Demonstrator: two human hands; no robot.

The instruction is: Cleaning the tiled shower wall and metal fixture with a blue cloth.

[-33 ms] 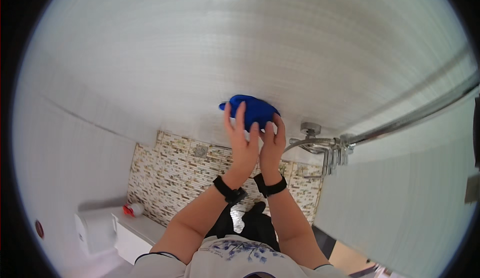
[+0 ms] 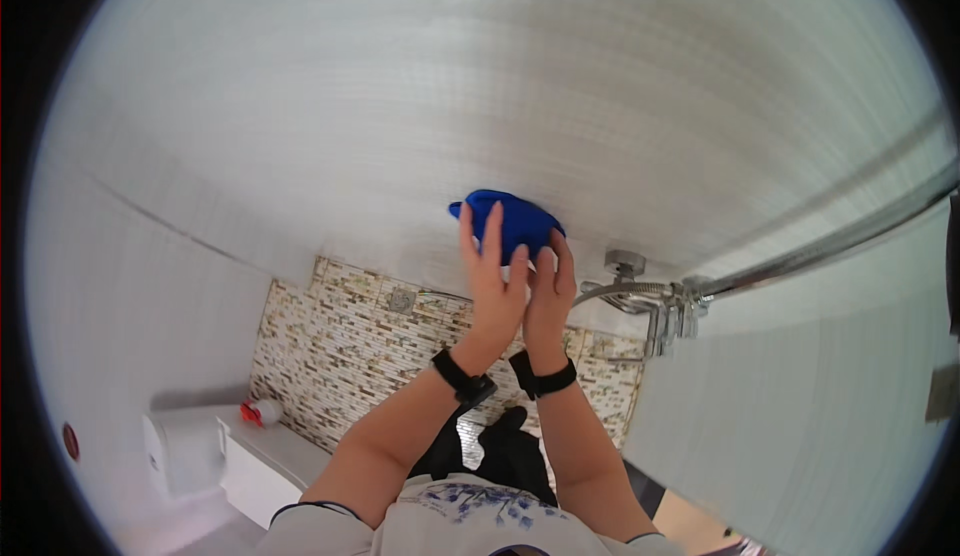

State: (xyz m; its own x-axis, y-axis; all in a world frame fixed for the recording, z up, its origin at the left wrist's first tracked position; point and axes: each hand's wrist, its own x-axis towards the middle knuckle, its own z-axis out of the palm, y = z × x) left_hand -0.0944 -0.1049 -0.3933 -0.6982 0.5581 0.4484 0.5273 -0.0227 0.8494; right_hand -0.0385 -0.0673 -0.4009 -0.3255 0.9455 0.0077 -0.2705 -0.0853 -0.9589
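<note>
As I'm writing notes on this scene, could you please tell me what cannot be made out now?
- Head view: the wall-facing side of the blue cloth, hidden by the cloth itself.
- Head view: the palms of the left hand and right hand, turned away.
- Head view: the chrome rail's far end, cut off at the right edge.
- Head view: the shirt's lettering, too small.

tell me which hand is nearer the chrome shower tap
Right: the right hand, at the blue cloth, is left of the chrome shower tap; the left hand, also there, is farther left.
</note>
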